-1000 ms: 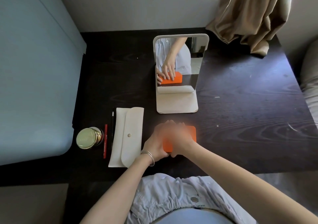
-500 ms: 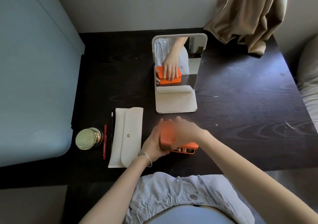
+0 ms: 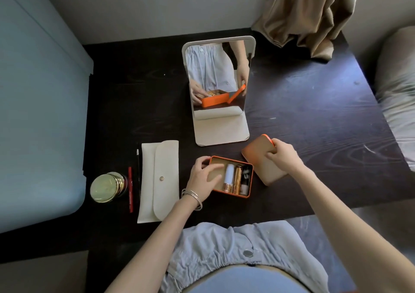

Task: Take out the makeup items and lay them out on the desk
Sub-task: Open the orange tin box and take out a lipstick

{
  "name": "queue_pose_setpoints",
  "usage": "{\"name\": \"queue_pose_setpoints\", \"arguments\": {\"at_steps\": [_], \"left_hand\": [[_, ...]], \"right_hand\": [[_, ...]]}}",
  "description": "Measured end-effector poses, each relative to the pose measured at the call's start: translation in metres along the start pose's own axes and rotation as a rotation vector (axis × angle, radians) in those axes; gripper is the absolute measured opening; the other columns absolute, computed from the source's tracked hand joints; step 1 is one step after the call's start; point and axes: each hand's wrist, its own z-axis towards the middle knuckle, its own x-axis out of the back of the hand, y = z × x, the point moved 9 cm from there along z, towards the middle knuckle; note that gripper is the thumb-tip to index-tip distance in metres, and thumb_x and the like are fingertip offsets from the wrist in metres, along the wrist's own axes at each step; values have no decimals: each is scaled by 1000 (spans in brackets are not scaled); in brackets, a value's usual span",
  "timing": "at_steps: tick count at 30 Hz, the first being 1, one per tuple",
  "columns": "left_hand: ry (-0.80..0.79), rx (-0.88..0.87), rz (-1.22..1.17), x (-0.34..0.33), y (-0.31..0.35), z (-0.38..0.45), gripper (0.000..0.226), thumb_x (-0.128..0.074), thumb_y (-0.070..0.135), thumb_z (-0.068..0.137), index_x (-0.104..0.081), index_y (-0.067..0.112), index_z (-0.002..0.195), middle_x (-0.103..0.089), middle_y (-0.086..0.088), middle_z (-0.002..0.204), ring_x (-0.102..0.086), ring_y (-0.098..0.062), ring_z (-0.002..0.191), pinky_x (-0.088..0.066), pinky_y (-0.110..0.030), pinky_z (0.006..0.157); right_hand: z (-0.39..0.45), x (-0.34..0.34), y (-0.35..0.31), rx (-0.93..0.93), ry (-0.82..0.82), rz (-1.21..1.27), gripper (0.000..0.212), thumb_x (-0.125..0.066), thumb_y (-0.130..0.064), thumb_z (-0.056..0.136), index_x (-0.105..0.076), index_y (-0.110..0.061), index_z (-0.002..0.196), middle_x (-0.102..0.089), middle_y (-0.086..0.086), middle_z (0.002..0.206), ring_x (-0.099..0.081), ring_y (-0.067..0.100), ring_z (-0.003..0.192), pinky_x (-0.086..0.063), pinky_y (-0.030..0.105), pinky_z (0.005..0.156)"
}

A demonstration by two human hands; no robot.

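Holding three, maybe four, tubes [image 3: 229, 178], one tin [image 3: 231, 157].

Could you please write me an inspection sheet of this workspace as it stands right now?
Surface: dark wood-grain desk, with faint pale scuffs at the right.
Job's things: orange tin open, three tube-like makeup items lying side by side inside; lid off, tilted to the tin's right.
Clutter: cream pouch, red pencil, thin black pencil, gold-lidded jar, standing mirror.
Hands: left hand grips the tin's left end; right hand holds the lid.
Cables: nothing seen.
Surroundings: blue padded surface at left, tan curtain at back right, wall behind.
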Motion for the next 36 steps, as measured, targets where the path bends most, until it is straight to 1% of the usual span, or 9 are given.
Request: {"name": "queue_pose_setpoints", "arguments": {"at_steps": [4,8,13,16,19,23,27,30,36], "left_hand": [[69,133,84,5,-4,7,26,-55,12,90,-68,24,110,-42,-2,134,-46,-19,121,-38,-20,86],[57,162,202,5,2,7,25,-55,15,90,-66,20,112,-40,-1,135,-44,-18,121,-45,-24,84],[230,-133,619,14,52,2,10,-70,21,78,-72,17,88,-58,-3,108,-54,-21,97,-49,-27,71],[-11,-70,605,-12,52,11,23,-49,24,94,-60,16,112,-55,-3,114,-50,-19,107,-49,-29,80],[-156,136,572,-23,40,16,31,-50,33,94,-52,13,118,-57,-6,118,-55,-24,110,-48,-34,81],[-257,313,479,-34,25,15,46,-59,45,86,-51,10,114,-60,-9,112,-59,-28,106,-49,-36,78],[-275,373,306,-34,16,15,39,-61,44,83,-59,12,105,-65,-7,103,-62,-24,95,-52,-34,76],[-131,232,142,-16,31,14,27,-67,35,79,-58,16,97,-62,0,94,-61,-19,90,-45,-26,70],[530,34,-45,78,20,-8,19,-74,17,74,-62,12,88,-62,1,83,-55,-10,75,-37,-9,61]], "right_hand": [[13,-10,11,-36,-25,-126,43,-58,-18,87,-45,-3,125,-49,16,123,-48,34,114,-43,41,85],[8,-11,6,-10,120,-204,53,-55,-14,88,-39,-7,139,-40,17,132,-37,36,121,-41,43,93],[-33,-14,-26,183,239,-39,27,-60,-13,87,-61,-10,113,-56,7,116,-49,23,107,-46,34,82],[-52,-40,-40,197,32,90,15,-58,-17,91,-66,-15,103,-66,0,98,-60,15,88,-47,25,74],[-57,-62,-44,130,-119,87,19,-55,-14,92,-66,-10,107,-67,4,98,-64,19,89,-50,27,76],[-53,-67,-47,81,-89,53,21,-54,-9,90,-64,-5,107,-67,13,102,-62,25,94,-52,36,82],[-49,-71,-50,52,-73,-3,28,-51,-14,92,-54,-9,119,-64,12,109,-61,27,98,-52,40,84],[-49,-76,-55,73,-83,-85,28,-50,-20,93,-51,-12,120,-63,9,111,-61,26,100,-53,38,81],[-49,-77,-60,107,-83,-158,29,-51,-25,93,-51,-13,119,-63,7,111,-61,24,99,-53,35,79]]}}
